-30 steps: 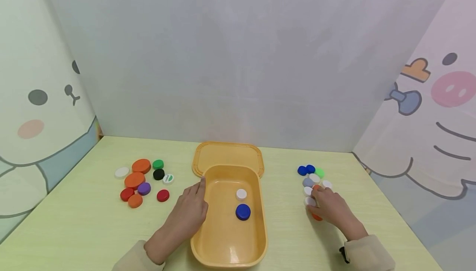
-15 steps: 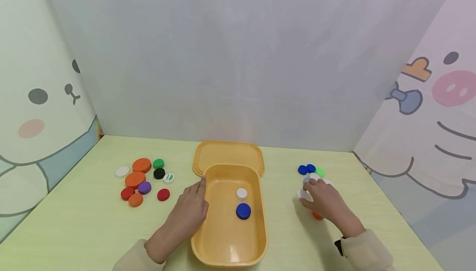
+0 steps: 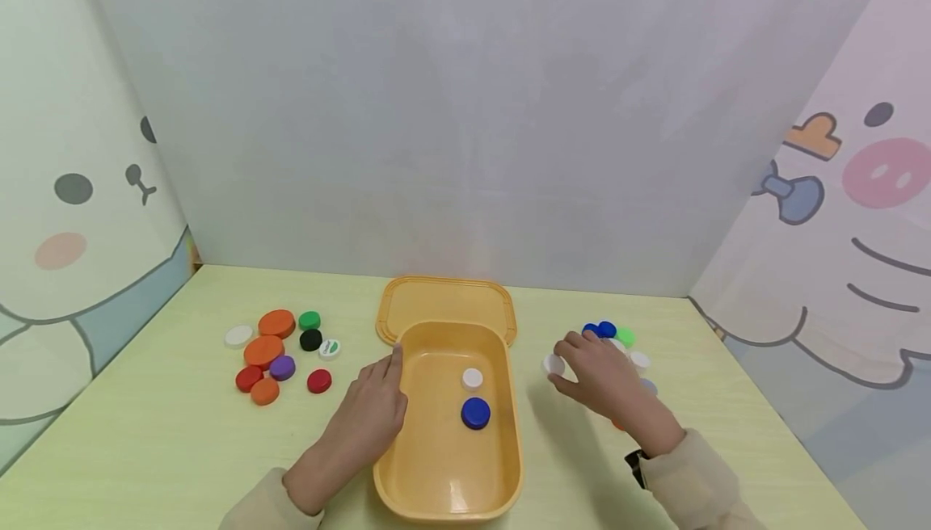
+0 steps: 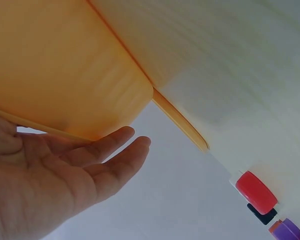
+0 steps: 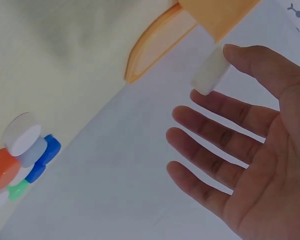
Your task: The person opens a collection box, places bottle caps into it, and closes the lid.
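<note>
My right hand (image 3: 604, 372) is raised over the table, pinching a white bottle cap (image 3: 553, 364) between thumb and index finger. In the right wrist view that white cap (image 5: 211, 70) is edge-on, and the other fingers (image 5: 210, 135) are spread. My left hand (image 3: 367, 413) rests along the left rim of a yellow plastic box (image 3: 429, 465). Its fingers (image 4: 117, 167) look extended against the box wall in the left wrist view. Inside the box lie another white cap (image 3: 472, 379) and a blue cap (image 3: 476, 414).
A yellow lid (image 3: 447, 300) lies behind the box. To the left is a group of caps, including an orange cap (image 3: 263, 351) and a purple cap (image 3: 282, 367). More caps, such as a light green cap (image 3: 625, 338), lie on the right, partly hidden by my right hand.
My right hand has picked a white cap from the right group and carried it left toward the box. My left hand has stayed on the rim.
</note>
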The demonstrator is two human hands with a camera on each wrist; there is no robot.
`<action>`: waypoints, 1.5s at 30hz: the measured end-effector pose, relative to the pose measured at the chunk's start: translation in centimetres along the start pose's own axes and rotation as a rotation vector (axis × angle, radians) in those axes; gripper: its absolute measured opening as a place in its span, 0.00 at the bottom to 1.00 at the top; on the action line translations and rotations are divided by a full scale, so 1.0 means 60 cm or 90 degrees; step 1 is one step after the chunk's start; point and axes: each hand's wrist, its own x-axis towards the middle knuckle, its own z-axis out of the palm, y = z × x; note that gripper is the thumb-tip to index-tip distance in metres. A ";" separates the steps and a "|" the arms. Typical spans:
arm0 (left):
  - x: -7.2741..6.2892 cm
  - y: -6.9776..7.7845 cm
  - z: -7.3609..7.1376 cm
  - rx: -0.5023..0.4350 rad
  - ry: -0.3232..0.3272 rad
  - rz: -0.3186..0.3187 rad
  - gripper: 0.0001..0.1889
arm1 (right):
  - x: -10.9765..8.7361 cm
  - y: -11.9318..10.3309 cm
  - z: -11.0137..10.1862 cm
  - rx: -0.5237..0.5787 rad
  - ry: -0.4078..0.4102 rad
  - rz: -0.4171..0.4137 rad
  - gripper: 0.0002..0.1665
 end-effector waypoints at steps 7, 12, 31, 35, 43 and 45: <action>0.000 -0.002 0.001 0.006 0.003 0.002 0.29 | 0.031 -0.037 -0.015 -0.004 -0.011 -0.019 0.16; 0.001 -0.003 0.002 0.002 0.002 0.001 0.29 | 0.050 -0.061 -0.019 -0.002 -0.014 -0.041 0.17; 0.001 0.000 0.002 0.000 0.004 0.002 0.29 | 0.085 -0.137 0.024 -0.025 -0.027 -0.154 0.16; 0.001 0.000 0.001 0.003 0.005 0.003 0.29 | 0.088 -0.145 0.036 -0.037 -0.027 -0.169 0.16; 0.002 0.001 0.000 0.004 -0.008 -0.005 0.30 | 0.090 -0.157 0.059 -0.036 -0.015 -0.176 0.14; 0.003 0.002 -0.001 0.003 -0.018 -0.011 0.30 | 0.089 -0.158 0.064 -0.040 -0.007 -0.177 0.14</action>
